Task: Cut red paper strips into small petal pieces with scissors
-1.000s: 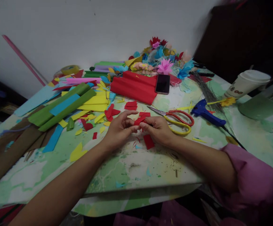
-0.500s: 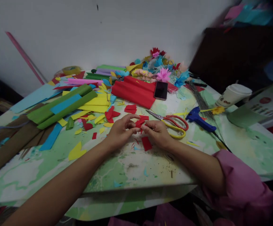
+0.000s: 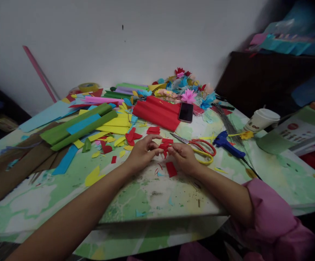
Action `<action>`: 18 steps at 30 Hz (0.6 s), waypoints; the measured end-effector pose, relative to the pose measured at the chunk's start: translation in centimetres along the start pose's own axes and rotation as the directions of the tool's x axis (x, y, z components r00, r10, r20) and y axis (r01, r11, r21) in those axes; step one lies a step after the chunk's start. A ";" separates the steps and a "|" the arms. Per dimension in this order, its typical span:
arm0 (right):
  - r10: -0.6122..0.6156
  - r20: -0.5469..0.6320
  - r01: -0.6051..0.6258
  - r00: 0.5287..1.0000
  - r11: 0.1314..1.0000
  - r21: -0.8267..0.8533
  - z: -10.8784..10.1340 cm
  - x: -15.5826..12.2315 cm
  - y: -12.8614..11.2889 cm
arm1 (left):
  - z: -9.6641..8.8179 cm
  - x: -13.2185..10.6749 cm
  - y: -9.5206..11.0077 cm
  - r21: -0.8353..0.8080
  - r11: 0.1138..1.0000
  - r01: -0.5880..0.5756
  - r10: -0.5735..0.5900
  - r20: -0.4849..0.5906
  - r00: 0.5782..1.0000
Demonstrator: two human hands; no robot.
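Note:
My left hand [image 3: 142, 154] and my right hand [image 3: 184, 157] meet over the middle of the table, both pinching a small piece of red paper [image 3: 164, 146] between their fingertips. A loose red paper scrap [image 3: 171, 169] lies on the table just below my right hand. Red-and-yellow-handled scissors [image 3: 201, 148] rest right behind my right hand. More red cut pieces [image 3: 132, 136] lie behind my left hand.
Folded red crepe paper [image 3: 157, 112], a phone [image 3: 186, 112] and paper flowers [image 3: 188, 95] sit at the back. Green, blue and yellow paper strips [image 3: 78, 125] spread on the left. A blue glue gun [image 3: 228, 144] and a paper cup [image 3: 260, 120] stand at the right.
The camera has tilted and shifted, so the table sits lower and further right in view. Both hands stay together on the red paper, fingers shifting slightly.

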State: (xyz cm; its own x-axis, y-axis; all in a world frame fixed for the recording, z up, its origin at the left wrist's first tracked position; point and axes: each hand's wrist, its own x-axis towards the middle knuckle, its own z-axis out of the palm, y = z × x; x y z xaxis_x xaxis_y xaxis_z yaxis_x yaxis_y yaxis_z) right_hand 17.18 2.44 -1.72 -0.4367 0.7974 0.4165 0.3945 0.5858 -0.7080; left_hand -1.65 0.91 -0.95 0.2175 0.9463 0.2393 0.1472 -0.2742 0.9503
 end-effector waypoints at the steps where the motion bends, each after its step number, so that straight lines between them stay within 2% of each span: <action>1: 0.004 -0.006 -0.004 1.000 1.000 0.008 0.0 0.0 0.0 | -0.1 0.0 0.0 0.001 1.000 -0.004 0.004 -0.001 1.000; 4: 0.037 -0.074 -0.035 0.997 0.999 0.030 -0.5 0.1 0.4 | -0.7 0.3 -0.1 0.008 1.000 -0.005 0.005 -0.032 0.999; 7: 0.088 -0.185 -0.075 0.979 0.995 0.072 -1.1 0.2 0.9 | -1.5 1.0 -0.4 -0.015 1.000 0.008 -0.010 -0.188 0.982; 9: 0.098 -0.198 -0.079 0.975 0.992 0.101 -1.1 0.2 1.1 | -1.6 1.3 -0.5 -0.071 0.997 0.015 -0.035 -0.278 0.960; 10: 0.092 -0.178 -0.073 0.980 0.991 0.114 -1.0 0.1 1.1 | -1.4 1.3 -0.5 -0.112 0.993 0.028 -0.059 -0.288 0.956; 12: 0.071 -0.111 -0.056 0.991 0.989 0.136 -0.5 0.0 0.8 | -0.9 1.1 -0.4 -0.202 0.976 0.080 -0.127 -0.235 0.964; 14: 0.050 -0.044 -0.043 0.998 0.987 0.155 0.0 -0.1 0.4 | -0.2 0.8 -0.2 -0.261 0.953 0.151 -0.190 -0.131 0.973; 18: 0.026 0.030 -0.030 0.999 0.989 0.146 0.4 -0.1 0.0 | 0.2 0.2 0.1 -0.247 0.933 0.263 -0.266 0.023 0.964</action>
State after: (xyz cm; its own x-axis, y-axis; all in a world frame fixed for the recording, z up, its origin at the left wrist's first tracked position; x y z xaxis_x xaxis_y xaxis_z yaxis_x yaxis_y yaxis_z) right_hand 16.90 2.28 -2.00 -0.4501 0.8079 0.3804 0.2852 0.5338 -0.7961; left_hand -1.36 1.04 -0.87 0.1929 0.9809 -0.0266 -0.0436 0.0357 0.9984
